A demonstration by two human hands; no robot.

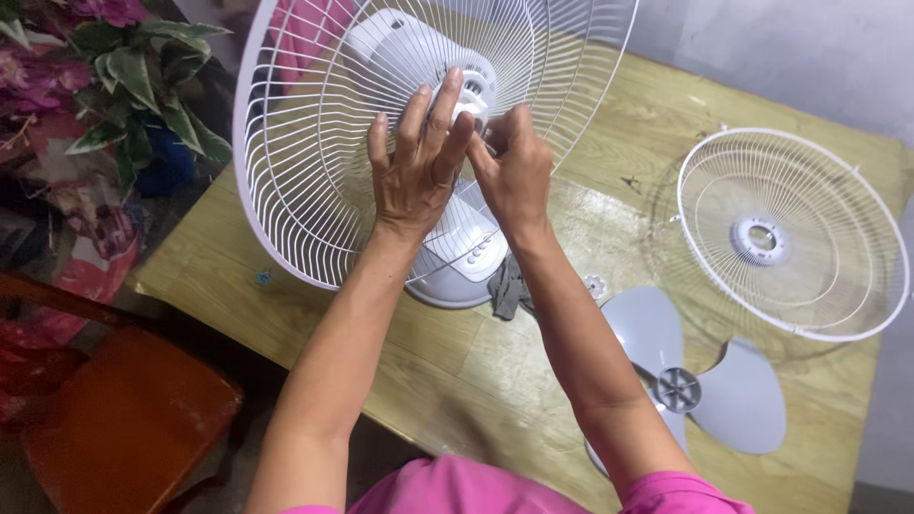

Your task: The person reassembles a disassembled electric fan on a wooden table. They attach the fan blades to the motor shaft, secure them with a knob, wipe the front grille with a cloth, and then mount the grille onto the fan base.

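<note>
A white table fan stands on a wooden table (609, 143), its rear wire guard (305, 181) mounted around the motor housing (400, 52). My left hand (414, 162) rests flat on the guard's centre, fingers spread upward. My right hand (514, 171) pinches at the motor hub (473, 95), fingers closed on a small part there; what it grips is hidden. The fan's base with buttons (466, 252) shows below my wrists.
A loose front guard (790, 233) lies at the right. A grey three-blade propeller (681, 385) lies near my right forearm, a small white nut (595, 286) beside it. A grey cloth (506, 290) sits by the base. Plants (143, 86) and an orange chair (124, 419) stand left.
</note>
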